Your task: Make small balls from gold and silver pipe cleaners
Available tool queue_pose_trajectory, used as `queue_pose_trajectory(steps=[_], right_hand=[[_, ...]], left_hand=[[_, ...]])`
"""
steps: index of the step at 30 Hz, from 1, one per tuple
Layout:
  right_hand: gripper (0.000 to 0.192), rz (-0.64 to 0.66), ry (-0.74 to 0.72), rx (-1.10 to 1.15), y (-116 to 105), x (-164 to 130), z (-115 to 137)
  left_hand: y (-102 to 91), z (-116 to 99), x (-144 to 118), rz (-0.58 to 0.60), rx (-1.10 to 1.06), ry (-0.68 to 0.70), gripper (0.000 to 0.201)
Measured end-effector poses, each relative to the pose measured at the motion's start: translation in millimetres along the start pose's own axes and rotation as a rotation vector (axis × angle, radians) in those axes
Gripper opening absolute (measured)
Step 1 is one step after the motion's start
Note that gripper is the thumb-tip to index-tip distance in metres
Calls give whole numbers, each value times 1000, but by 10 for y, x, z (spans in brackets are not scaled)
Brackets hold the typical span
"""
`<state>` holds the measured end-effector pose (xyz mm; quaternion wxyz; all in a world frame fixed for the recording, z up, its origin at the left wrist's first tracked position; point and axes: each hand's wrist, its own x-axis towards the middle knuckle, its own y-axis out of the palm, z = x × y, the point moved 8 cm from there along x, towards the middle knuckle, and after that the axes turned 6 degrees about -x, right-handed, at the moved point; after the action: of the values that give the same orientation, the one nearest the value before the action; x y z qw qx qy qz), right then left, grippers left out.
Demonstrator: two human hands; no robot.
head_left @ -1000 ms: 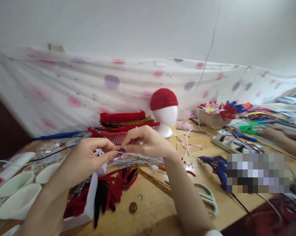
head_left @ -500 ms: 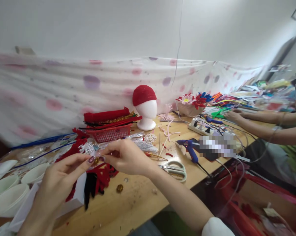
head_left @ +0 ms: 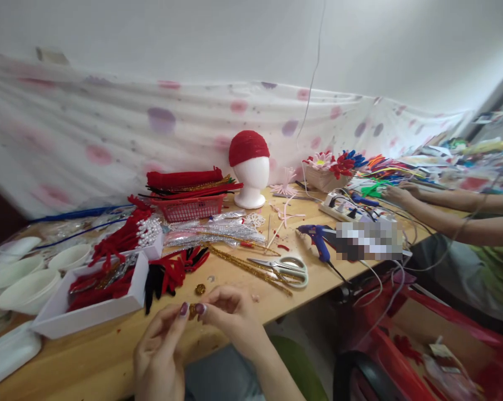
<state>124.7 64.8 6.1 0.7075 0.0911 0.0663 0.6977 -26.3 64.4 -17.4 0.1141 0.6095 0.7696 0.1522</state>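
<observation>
At the front edge of the table, my left hand (head_left: 162, 345) and my right hand (head_left: 237, 320) meet, thumbs and fingertips pinched on a small gold tinsel coil (head_left: 192, 312). Fingers cover much of it. A second gold coil (head_left: 200, 289) lies on the table just beyond them. Scissors with pale handles (head_left: 295, 273) rest further right, among gold tinsel stems (head_left: 243, 270). Left of the hands, red and black fuzzy stems (head_left: 174, 275) lie beside a white box (head_left: 97, 317) holding red pieces.
A foam head with a red cap (head_left: 250, 167) stands at the back beside a red basket (head_left: 191, 209). A blue glue gun (head_left: 320, 242) and power strip (head_left: 339, 209) with cables lie right. White bowls (head_left: 30, 287) crowd the left. Another person's hands (head_left: 397, 195) handle green stems.
Both my hands have come down and back toward the table's front edge with the gold coil between them. The view has tilted down, uncovering the white box and gold stems.
</observation>
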Motion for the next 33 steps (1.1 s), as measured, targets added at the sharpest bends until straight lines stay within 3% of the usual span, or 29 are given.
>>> queue_pose_trajectory(steps=[2, 5, 8, 11, 15, 18, 21, 24, 27, 33], right_hand=[[32, -27, 14, 44, -36, -48, -121], [24, -116, -76, -90, -122, -141, -133], [25, -84, -75, -86, -200, -199, -128], [26, 51, -4, -16, -302, -199, -95], [17, 295, -41, -235, -372, -153, 78], [17, 450, -11, -319, -340, -105, 90], [17, 519, 90, -287, -299, -63, -11], [22, 462, 273, -126, -293, -39, -184], [29, 293, 421, 22, -311, -41, -342], [28, 8, 341, 125, -279, -66, -438]], left_hand=[[9, 138, -80, -10, -46, -26, 8], [1, 329, -222, -73, -130, -84, 12], [73, 390, -354, -45, -154, -117, 21], [232, 260, -401, 139, -23, -87, 28], [416, -9, -338, 481, 357, 59, 30], [525, -68, -286, 755, 567, 123, 27], [588, -43, -236, 914, 591, 114, 23], [585, 3, -158, 877, 468, 71, 25], [518, 44, -94, 712, 280, 41, 29], [355, 97, -100, 295, 92, 2, 31]])
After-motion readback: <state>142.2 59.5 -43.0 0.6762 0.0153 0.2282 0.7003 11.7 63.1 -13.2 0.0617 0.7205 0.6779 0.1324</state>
